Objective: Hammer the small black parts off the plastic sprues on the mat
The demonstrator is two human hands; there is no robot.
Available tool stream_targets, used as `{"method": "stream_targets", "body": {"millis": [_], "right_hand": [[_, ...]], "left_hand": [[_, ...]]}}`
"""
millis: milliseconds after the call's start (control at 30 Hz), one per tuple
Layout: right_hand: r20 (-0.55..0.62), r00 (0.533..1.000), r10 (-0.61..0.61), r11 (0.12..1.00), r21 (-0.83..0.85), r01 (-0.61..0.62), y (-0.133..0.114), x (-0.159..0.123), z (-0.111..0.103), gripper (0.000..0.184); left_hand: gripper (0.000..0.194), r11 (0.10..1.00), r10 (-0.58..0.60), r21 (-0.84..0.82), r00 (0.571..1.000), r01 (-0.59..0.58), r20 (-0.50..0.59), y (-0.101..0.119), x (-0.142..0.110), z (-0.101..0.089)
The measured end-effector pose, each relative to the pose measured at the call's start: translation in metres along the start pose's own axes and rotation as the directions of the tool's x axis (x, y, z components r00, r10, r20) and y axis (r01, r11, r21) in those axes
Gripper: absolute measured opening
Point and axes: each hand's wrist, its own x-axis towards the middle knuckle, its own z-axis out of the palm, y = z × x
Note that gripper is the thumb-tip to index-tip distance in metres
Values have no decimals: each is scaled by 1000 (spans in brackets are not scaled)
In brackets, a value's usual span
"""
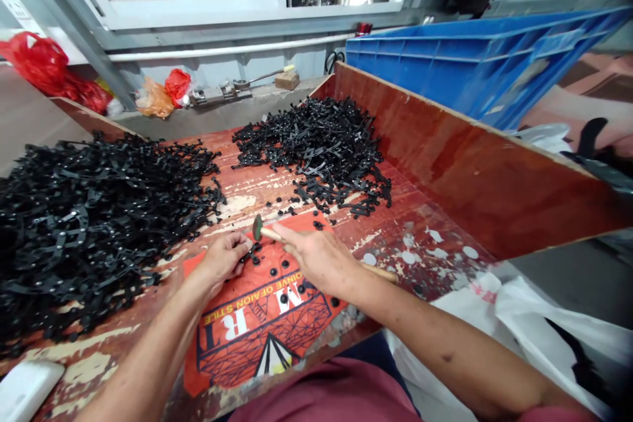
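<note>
My right hand (324, 257) is wrapped round the wooden handle of a small hammer (258, 228), whose dark head points left, close to my left fingertips. The handle's end sticks out behind my palm. Thumb and fingers pinched together, my left hand (225, 257) holds a small black part (244, 256) low over an orange printed cloth (232, 356); much of that part is hidden by the fingers. Several small black round pieces (273, 272) lie scattered on the cloth between and below my hands.
A big heap of black jointed strips (99, 217) covers the left of the worn red table (420, 211); another heap (321, 138) lies at the back. A wooden side board (459, 158) and blue crate (420, 69) bound the right. A white object (32, 389) sits front left.
</note>
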Motion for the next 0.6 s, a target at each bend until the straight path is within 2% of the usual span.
{"method": "stream_targets", "body": {"millis": [67, 200, 267, 400, 500, 600], "right_hand": [[-19, 1000, 2, 1000, -5, -2, 0, 2, 4, 53], [37, 998, 42, 999, 6, -42, 0, 5, 8, 54], [2, 998, 58, 995, 86, -58, 3, 5, 4, 51], [-140, 980, 138, 936, 342, -83, 9, -2, -10, 39], [-114, 978, 176, 864, 494, -98, 9, -13, -13, 28], [-59, 983, 176, 831, 544, -116, 6, -28, -8, 23]], "left_hand": [[39, 1000, 13, 1, 1000, -13, 2, -3, 2, 0], [34, 999, 40, 5, 999, -40, 21, 1, -3, -2], [35, 997, 72, -19, 996, -72, 50, 10, -14, -4], [64, 990, 143, -18, 986, -142, 87, 29, -48, -6], [73, 988, 137, 39, 972, -147, 189, 30, -66, -3], [65, 979, 119, 139, 970, -151, 214, 17, -68, -1]]}}
